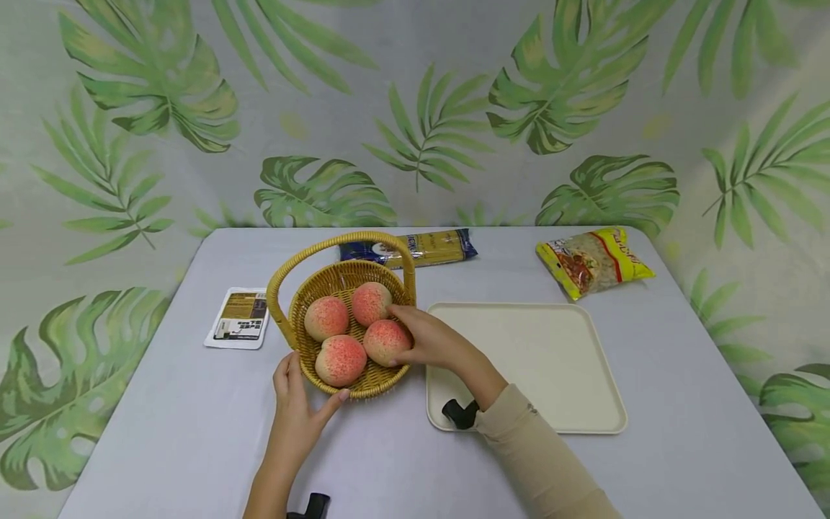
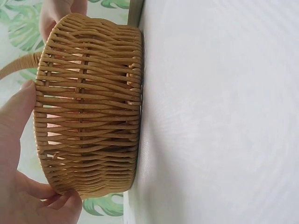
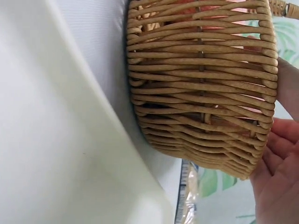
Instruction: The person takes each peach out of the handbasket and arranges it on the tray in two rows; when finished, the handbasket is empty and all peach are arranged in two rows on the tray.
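Nearest is the beige sleeve (image 1: 545, 461) on my right arm. With thumb spread from fingers, my left hand (image 1: 296, 401) grips the near-left rim of the basket (image 1: 371, 393). Inside, my right hand (image 1: 429, 339) curves fingers and thumb round the near-right peach (image 1: 382, 344), roundish, without a clear long axis; it lies to the left hand's right and beyond. The tray (image 1: 538, 367) sits just right of the basket; farther off lies a blue-and-gold packet (image 1: 441, 247).

Head view looks forward-down; both wrist views closely face the basket (image 2: 91, 107).
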Motion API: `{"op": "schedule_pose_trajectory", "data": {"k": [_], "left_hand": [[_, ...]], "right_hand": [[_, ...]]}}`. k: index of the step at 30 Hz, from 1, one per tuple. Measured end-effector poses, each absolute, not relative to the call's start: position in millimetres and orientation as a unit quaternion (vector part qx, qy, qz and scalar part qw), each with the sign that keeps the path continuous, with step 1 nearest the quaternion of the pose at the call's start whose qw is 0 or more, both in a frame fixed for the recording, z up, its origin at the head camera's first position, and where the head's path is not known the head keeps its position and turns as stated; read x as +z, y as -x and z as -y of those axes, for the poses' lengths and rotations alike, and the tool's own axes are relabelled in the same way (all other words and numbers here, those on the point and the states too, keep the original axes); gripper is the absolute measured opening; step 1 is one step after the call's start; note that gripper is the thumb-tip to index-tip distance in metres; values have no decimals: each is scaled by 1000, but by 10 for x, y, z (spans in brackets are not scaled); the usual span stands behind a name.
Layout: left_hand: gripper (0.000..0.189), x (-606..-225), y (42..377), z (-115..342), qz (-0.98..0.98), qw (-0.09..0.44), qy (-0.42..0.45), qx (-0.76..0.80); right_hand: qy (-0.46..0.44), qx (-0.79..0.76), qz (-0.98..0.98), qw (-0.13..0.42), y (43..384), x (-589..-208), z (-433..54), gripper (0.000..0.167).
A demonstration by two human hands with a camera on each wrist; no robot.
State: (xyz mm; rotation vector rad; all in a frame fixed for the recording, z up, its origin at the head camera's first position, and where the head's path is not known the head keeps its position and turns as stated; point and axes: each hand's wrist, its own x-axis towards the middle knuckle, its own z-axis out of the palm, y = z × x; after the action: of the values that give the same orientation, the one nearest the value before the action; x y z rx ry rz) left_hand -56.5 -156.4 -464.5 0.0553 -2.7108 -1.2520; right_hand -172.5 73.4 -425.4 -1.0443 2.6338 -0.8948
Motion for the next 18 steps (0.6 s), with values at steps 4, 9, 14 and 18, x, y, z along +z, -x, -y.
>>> {"op": "schedule_pose_trajectory", "data": {"k": [4, 9, 14, 18], "left_hand": [[103, -4660, 569, 1569, 905, 83, -21, -417], [102, -4660, 562, 1570, 903, 90, -20, -419], [102, -4645, 559, 1560, 902, 91, -18, -421], [101, -4649, 560, 1554, 902, 93, -16, -421]], "right_hand": [[351, -278, -888, 104, 1745, -4232, -705, 81], [361, -274, -885, 108, 1765, -4226, -676, 72], [380, -281, -876, 102, 1781, -4243, -667, 62], [384, -294, -870, 92, 1772, -4257, -672, 60]]}}
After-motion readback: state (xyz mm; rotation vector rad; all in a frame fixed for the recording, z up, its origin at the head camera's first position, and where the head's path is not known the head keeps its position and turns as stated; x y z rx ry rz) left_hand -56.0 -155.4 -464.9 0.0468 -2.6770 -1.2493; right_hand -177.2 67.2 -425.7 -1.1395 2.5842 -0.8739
